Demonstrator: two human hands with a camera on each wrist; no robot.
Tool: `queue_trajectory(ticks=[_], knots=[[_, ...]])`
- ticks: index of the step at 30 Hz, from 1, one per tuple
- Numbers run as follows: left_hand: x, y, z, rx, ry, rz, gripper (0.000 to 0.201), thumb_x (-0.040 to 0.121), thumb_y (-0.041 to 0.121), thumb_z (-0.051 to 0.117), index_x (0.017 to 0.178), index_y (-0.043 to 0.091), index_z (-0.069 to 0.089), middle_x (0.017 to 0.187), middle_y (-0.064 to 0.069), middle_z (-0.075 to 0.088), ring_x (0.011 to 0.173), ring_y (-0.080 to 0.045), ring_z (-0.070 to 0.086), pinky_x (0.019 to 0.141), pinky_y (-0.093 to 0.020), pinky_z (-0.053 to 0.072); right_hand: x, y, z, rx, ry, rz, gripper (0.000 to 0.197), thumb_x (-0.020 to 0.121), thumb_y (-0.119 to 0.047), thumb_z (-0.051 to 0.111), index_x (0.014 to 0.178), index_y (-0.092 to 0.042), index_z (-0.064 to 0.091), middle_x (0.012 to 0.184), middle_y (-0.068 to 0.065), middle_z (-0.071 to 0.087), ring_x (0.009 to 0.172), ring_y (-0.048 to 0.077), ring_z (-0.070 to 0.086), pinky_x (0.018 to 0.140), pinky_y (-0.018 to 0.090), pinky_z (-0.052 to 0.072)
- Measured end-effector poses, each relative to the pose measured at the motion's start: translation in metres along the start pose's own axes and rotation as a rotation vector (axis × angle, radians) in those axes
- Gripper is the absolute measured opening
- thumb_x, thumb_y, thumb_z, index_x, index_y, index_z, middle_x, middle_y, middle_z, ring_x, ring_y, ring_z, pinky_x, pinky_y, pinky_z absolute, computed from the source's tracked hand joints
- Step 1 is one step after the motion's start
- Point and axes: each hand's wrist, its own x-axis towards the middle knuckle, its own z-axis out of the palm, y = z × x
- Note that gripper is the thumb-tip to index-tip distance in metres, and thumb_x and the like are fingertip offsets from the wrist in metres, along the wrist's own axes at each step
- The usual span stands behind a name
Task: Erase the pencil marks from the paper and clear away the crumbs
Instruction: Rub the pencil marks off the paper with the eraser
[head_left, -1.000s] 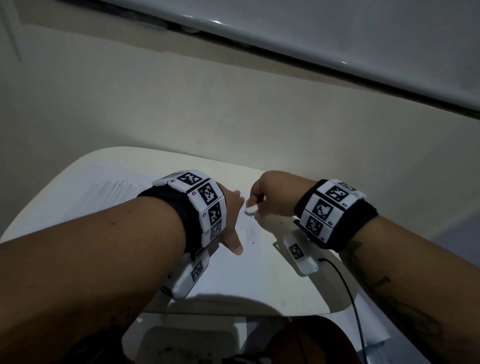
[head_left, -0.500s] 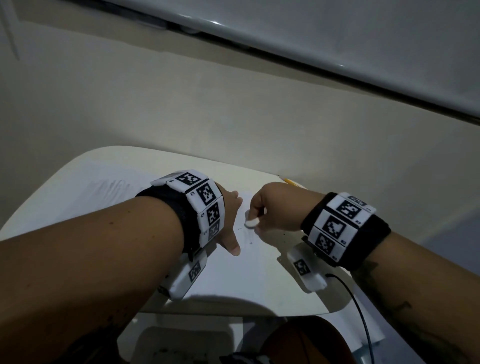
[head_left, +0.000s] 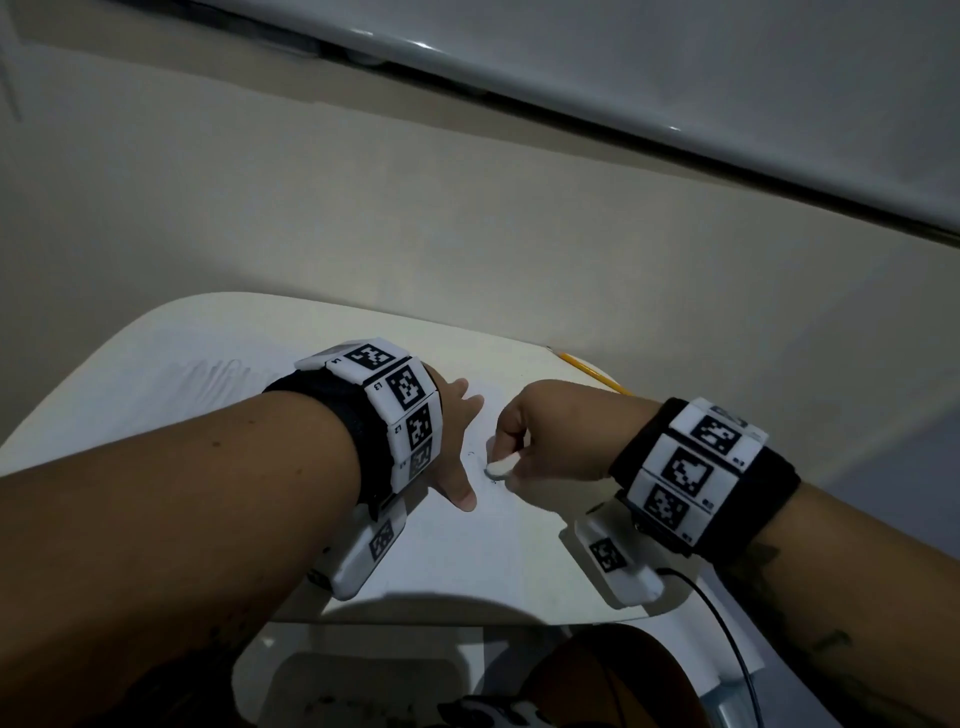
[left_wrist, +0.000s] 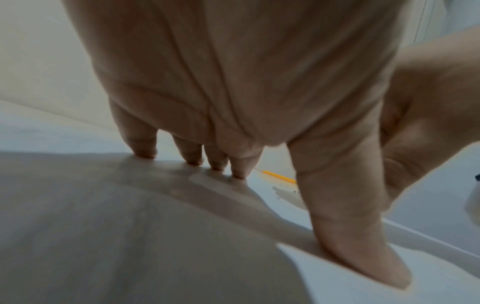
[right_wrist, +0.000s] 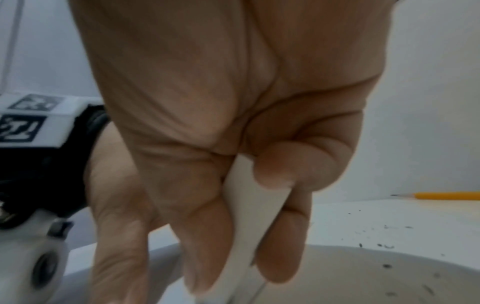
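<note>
The right hand (head_left: 550, 441) pinches a small white eraser (head_left: 501, 466) between thumb and fingers. The eraser's tip points down and left onto the paper (head_left: 498, 540), which lies flat on the white table (head_left: 171, 338). The left hand (head_left: 457, 447) is spread flat, with straight fingers (left_wrist: 192, 154) pressing the paper just left of the eraser. Little dark crumbs (right_wrist: 384, 245) sit near the eraser. A yellow pencil (head_left: 589, 371) lies at the far right edge, its long side running near-right to far-left, tip pointing far-left.
</note>
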Motion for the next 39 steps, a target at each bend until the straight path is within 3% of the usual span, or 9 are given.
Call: queue_trajectory(ticks=[5,8,12,18,24,27,30,34,39], knots=[[0.002,-0.001,0.003,-0.008,0.006,0.000,0.124,0.072,0.080,0.059,0.155,0.022,-0.013,0.164,-0.002,-0.013,0.151,-0.026,-0.003,0.118,-0.050,0.008,0.011,0.001,-0.002,0.036,0.152,0.036,0.015,0.085,-0.043,0.072,0.089,-0.028,0.070,0.095,-0.012,0.071,0.087,0.007,0.063,0.078,0.024,0.052],[0.001,0.001,0.004,-0.012,0.004,-0.003,0.124,0.073,0.078,0.060,0.155,0.020,-0.012,0.164,-0.003,-0.013,0.151,-0.027,-0.004,0.118,-0.050,0.007,0.004,-0.002,0.004,0.010,0.079,0.007,0.009,0.084,-0.034,0.075,0.085,-0.031,0.067,0.098,-0.012,0.070,0.090,0.009,0.064,0.084,0.028,0.053],[0.000,0.002,0.000,0.013,0.000,-0.011,0.125,0.072,0.078,0.060,0.156,0.019,-0.012,0.164,-0.004,-0.012,0.151,-0.029,-0.001,0.118,-0.051,0.009,-0.013,-0.007,0.003,-0.003,-0.037,-0.016,0.011,0.084,-0.035,0.074,0.093,-0.029,0.073,0.089,-0.018,0.069,0.081,0.000,0.061,0.071,0.021,0.046],[0.003,-0.003,0.004,-0.012,0.004,0.015,0.126,0.071,0.080,0.060,0.155,0.022,-0.014,0.164,-0.004,-0.014,0.151,-0.027,-0.005,0.118,-0.051,0.005,0.005,-0.007,-0.001,0.034,0.153,0.031,0.018,0.087,-0.041,0.071,0.093,-0.024,0.071,0.097,-0.009,0.071,0.092,0.011,0.064,0.086,0.029,0.052],[0.004,0.002,0.002,-0.007,0.015,-0.003,0.126,0.072,0.076,0.063,0.156,0.017,-0.011,0.164,-0.007,-0.012,0.151,-0.030,-0.003,0.118,-0.050,0.007,-0.009,-0.007,0.007,0.025,-0.017,-0.027,0.017,0.083,-0.037,0.075,0.097,-0.027,0.073,0.098,-0.016,0.070,0.086,0.004,0.062,0.072,0.021,0.048],[0.010,-0.004,0.009,-0.022,0.022,0.002,0.130,0.069,0.081,0.061,0.155,0.019,-0.013,0.163,-0.006,-0.014,0.151,-0.028,-0.006,0.118,-0.051,0.004,-0.002,-0.002,0.002,0.096,0.080,0.005,0.021,0.083,-0.046,0.073,0.088,-0.026,0.074,0.091,-0.015,0.072,0.084,0.004,0.065,0.080,0.028,0.054],[0.018,-0.010,0.015,-0.057,0.014,0.011,0.137,0.060,0.085,0.063,0.154,0.025,-0.017,0.163,-0.002,-0.017,0.150,-0.025,-0.011,0.118,-0.054,0.001,0.007,0.001,0.001,0.100,0.181,0.041,0.021,0.085,-0.045,0.072,0.086,-0.024,0.070,0.086,-0.015,0.068,0.076,0.001,0.060,0.070,0.021,0.047],[0.019,-0.009,0.012,-0.052,-0.009,0.017,0.137,0.062,0.082,0.066,0.154,0.024,-0.018,0.162,-0.002,-0.019,0.150,-0.026,-0.011,0.118,-0.052,0.001,0.001,-0.002,0.006,0.063,0.062,-0.009,0.014,0.082,-0.034,0.078,0.093,-0.028,0.072,0.095,-0.014,0.070,0.085,0.005,0.063,0.080,0.026,0.053],[0.019,-0.007,0.008,-0.055,-0.007,0.021,0.136,0.063,0.078,0.069,0.154,0.023,-0.017,0.163,-0.005,-0.018,0.150,-0.028,-0.011,0.118,-0.054,0.003,-0.008,-0.006,-0.002,0.117,-0.091,-0.027,0.017,0.082,-0.043,0.076,0.089,-0.028,0.075,0.082,-0.012,0.073,0.065,0.000,0.061,0.067,0.022,0.052]])
